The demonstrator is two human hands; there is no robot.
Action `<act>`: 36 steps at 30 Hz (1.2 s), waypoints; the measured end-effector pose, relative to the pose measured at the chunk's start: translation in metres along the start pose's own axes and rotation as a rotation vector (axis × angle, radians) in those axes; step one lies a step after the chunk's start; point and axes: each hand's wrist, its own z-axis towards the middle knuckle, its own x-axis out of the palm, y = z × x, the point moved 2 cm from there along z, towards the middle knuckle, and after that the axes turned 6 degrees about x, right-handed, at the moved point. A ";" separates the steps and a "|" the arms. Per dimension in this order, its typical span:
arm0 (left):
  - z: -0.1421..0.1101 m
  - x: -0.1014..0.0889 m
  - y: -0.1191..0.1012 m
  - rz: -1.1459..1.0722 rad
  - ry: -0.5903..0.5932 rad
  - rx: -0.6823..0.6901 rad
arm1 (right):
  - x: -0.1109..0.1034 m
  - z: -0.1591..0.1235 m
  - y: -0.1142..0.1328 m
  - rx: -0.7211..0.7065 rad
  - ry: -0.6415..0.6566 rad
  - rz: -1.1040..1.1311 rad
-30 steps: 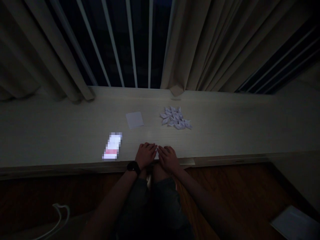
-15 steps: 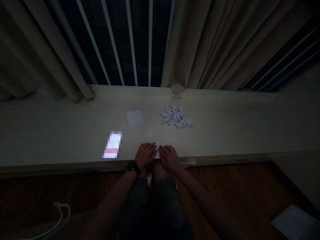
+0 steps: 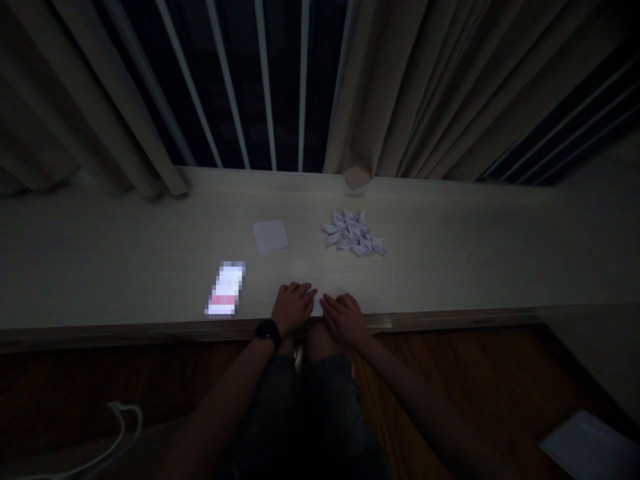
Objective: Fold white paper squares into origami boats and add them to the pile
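Between my hands, at the front edge of the ledge, lies a small piece of white paper (image 3: 318, 303), mostly hidden under the fingers. My left hand (image 3: 294, 308), with a dark watch on its wrist, has its fingers closed together on the paper's left side. On the right side, my right hand (image 3: 346, 317) presses its closed fingertips to the same paper. Beyond the hands, a stack of square white paper (image 3: 271, 237) lies flat. To its right sits a cluster of several folded paper pieces (image 3: 354, 232) with pointed ends.
A lit phone (image 3: 226, 288) with a blurred screen lies on the pale ledge (image 3: 460, 253), left of my hands. Curtains (image 3: 415, 87) and a barred dark window stand behind. A white cable (image 3: 123, 427) is at lower left, and a flat pale object (image 3: 593, 443) at lower right.
My right hand has shifted slightly to the right, widening the gap between the hands. More of the white paper shows there now. The stack, folded pieces and phone stay in place.
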 end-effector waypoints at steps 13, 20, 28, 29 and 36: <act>-0.001 0.009 0.001 -0.114 -0.077 -0.157 | -0.012 -0.003 -0.018 0.208 0.085 0.093; -0.001 0.007 0.002 -0.108 -0.067 -0.136 | 0.006 0.049 -0.017 0.460 0.248 0.407; -0.001 0.007 0.002 -0.106 -0.065 -0.136 | 0.022 0.081 -0.019 0.636 0.357 0.388; -0.001 0.006 0.002 -0.107 -0.063 -0.135 | 0.023 0.084 -0.020 0.656 0.375 0.379; 0.000 0.006 0.002 -0.108 -0.063 -0.144 | 0.019 0.100 -0.018 0.651 0.431 0.255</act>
